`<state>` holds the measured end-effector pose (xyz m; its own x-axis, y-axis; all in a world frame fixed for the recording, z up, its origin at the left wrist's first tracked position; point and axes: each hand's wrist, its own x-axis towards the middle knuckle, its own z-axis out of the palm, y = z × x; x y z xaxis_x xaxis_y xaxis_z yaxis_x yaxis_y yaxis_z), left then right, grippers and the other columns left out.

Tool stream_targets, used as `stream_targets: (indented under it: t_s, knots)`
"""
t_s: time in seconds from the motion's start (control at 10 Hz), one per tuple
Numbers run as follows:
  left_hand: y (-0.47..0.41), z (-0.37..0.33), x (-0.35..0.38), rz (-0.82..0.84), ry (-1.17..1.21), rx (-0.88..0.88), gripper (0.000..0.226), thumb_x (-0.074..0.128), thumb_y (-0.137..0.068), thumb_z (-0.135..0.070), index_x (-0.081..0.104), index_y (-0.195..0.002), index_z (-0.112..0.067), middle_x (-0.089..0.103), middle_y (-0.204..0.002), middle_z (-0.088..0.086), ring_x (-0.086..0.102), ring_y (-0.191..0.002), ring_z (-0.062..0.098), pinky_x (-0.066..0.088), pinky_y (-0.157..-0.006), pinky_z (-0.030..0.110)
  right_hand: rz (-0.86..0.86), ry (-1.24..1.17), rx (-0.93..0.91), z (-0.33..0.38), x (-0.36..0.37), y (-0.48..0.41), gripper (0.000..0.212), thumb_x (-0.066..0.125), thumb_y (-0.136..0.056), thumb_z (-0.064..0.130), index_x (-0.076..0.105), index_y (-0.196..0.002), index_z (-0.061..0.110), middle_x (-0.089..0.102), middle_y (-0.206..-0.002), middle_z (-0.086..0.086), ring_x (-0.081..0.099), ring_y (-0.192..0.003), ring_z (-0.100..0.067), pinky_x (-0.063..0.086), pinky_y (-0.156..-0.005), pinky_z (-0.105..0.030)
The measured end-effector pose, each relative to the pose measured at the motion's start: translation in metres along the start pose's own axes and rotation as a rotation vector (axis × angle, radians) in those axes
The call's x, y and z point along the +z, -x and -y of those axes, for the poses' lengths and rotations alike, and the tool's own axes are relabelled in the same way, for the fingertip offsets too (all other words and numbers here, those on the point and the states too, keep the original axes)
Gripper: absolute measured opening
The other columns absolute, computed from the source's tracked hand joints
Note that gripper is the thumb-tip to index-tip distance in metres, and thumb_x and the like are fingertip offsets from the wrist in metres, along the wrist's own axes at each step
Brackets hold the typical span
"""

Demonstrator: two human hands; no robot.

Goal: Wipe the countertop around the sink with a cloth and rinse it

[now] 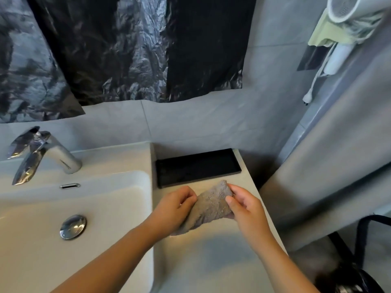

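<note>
Cloth (211, 208) stretched between both hands, low over the counter (211, 263) just right of the sink (135, 178).

Head cam: it's a fuzzy grey cloth and its near end looks like it rests on the counter. The left hand (175, 206) has its fingers (187, 193) curled, pinching the cloth's left edge. The right hand (246, 210) pinches the far corner between thumb and fingertips. A flat black tray (196, 167) sits just behind the hands, near the wall. The sink has a chrome tap (42, 153) and a round drain plug (73, 226). A crinkly black plastic sheet (127, 49) hangs above, and a white hair dryer (349, 11) hangs top right.
</note>
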<state>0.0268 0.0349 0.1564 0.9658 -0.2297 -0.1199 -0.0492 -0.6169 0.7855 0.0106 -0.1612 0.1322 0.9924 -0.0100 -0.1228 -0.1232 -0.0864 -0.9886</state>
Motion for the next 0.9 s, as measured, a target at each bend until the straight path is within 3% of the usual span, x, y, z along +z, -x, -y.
stream_targets:
  t_s: [0.1, 0.2, 0.3, 0.4, 0.5, 0.6, 0.7, 0.8, 0.9]
  knots:
    - [-0.036, 0.008, 0.004, 0.152, 0.122, -0.16, 0.04, 0.069, -0.073, -0.059, 0.065, -0.082, -0.02, 0.067, -0.074, 0.002, 0.062, -0.066, 0.009, 0.051, -0.061, 0.026, -0.021, -0.056, 0.069, -0.014, -0.015, -0.035, 0.031, 0.046, -0.097, 0.004, 0.062, -0.119, 0.019, 0.068, -0.112, -0.004, 0.066, -0.102, -0.017, 0.058, -0.075, -0.03]
    - [-0.068, 0.019, 0.012, 0.255, 0.224, -0.245, 0.043, 0.074, -0.074, -0.05, 0.064, -0.076, -0.008, 0.058, -0.063, 0.0, 0.054, -0.058, 0.011, 0.043, -0.058, 0.025, -0.031, -0.055, 0.099, -0.026, -0.027, -0.07, 0.031, 0.046, -0.097, 0.003, 0.063, -0.117, 0.02, 0.069, -0.11, -0.004, 0.067, -0.101, -0.017, 0.058, -0.076, -0.031]
    - [-0.101, 0.025, 0.025, 0.099, 0.29, -0.302, 0.033, 0.061, -0.09, -0.037, 0.06, -0.077, -0.006, 0.057, -0.063, 0.002, 0.053, -0.054, 0.011, 0.044, -0.055, 0.024, -0.034, -0.044, 0.125, -0.039, -0.034, -0.107, 0.029, 0.046, -0.097, 0.003, 0.063, -0.116, 0.018, 0.069, -0.106, -0.002, 0.068, -0.097, -0.014, 0.058, -0.072, -0.028]
    - [-0.136, 0.028, 0.039, 0.009, 0.135, -0.243, 0.026, 0.052, -0.095, -0.034, 0.056, -0.086, -0.01, 0.061, -0.07, 0.006, 0.061, -0.051, 0.011, 0.046, -0.046, 0.024, -0.027, 0.044, 0.088, -0.054, -0.041, -0.142, 0.03, 0.044, -0.098, 0.004, 0.062, -0.117, 0.018, 0.068, -0.107, -0.003, 0.068, -0.096, -0.013, 0.058, -0.07, -0.026]
    - [-0.178, 0.039, 0.042, -0.027, -0.159, -0.105, 0.029, 0.056, -0.092, -0.037, 0.053, -0.079, -0.011, 0.059, -0.064, 0.004, 0.06, -0.055, 0.018, 0.047, -0.056, 0.033, -0.024, 0.139, 0.092, -0.076, -0.045, -0.175, 0.03, 0.043, -0.098, 0.006, 0.06, -0.123, 0.011, 0.067, -0.111, -0.007, 0.067, -0.098, -0.015, 0.059, -0.071, -0.027]
    - [-0.214, 0.054, 0.047, -0.072, -0.23, -0.121, 0.029, 0.06, -0.089, -0.041, 0.055, -0.084, -0.013, 0.054, -0.067, -0.003, 0.055, -0.067, 0.02, 0.037, -0.054, 0.03, -0.091, 0.199, 0.075, -0.094, -0.041, -0.205, 0.035, 0.047, -0.097, 0.012, 0.053, -0.132, 0.011, 0.063, -0.12, -0.009, 0.063, -0.107, -0.02, 0.057, -0.083, -0.035]
    - [-0.233, 0.066, 0.054, -0.033, -0.298, -0.286, 0.039, 0.054, -0.092, -0.042, 0.053, -0.118, -0.013, 0.058, -0.106, 0.007, 0.057, -0.099, 0.027, 0.044, -0.074, 0.03, -0.12, 0.406, 0.072, -0.096, -0.036, -0.229, 0.044, 0.051, -0.097, 0.021, 0.045, -0.139, 0.011, 0.054, -0.135, -0.008, 0.052, -0.123, -0.021, 0.042, -0.097, -0.026]
    - [-0.229, 0.073, 0.051, -0.002, -0.539, -0.265, 0.035, 0.048, -0.094, -0.036, 0.051, -0.117, -0.01, 0.052, -0.116, 0.012, 0.055, -0.099, 0.03, 0.046, -0.076, 0.034, -0.108, 0.498, 0.082, -0.098, -0.039, -0.231, 0.053, 0.053, -0.096, 0.024, 0.036, -0.144, 0.012, 0.039, -0.147, -0.009, 0.042, -0.132, -0.022, 0.039, -0.107, -0.035]
    - [-0.196, 0.074, 0.045, -0.012, -0.477, -0.194, 0.03, 0.051, -0.093, -0.032, 0.055, -0.116, -0.013, 0.056, -0.113, 0.008, 0.058, -0.097, 0.025, 0.049, -0.078, 0.033, -0.139, 0.482, 0.059, -0.092, -0.044, -0.205, 0.046, 0.054, -0.095, 0.021, 0.044, -0.14, 0.015, 0.046, -0.14, -0.005, 0.049, -0.123, -0.016, 0.044, -0.099, -0.03]
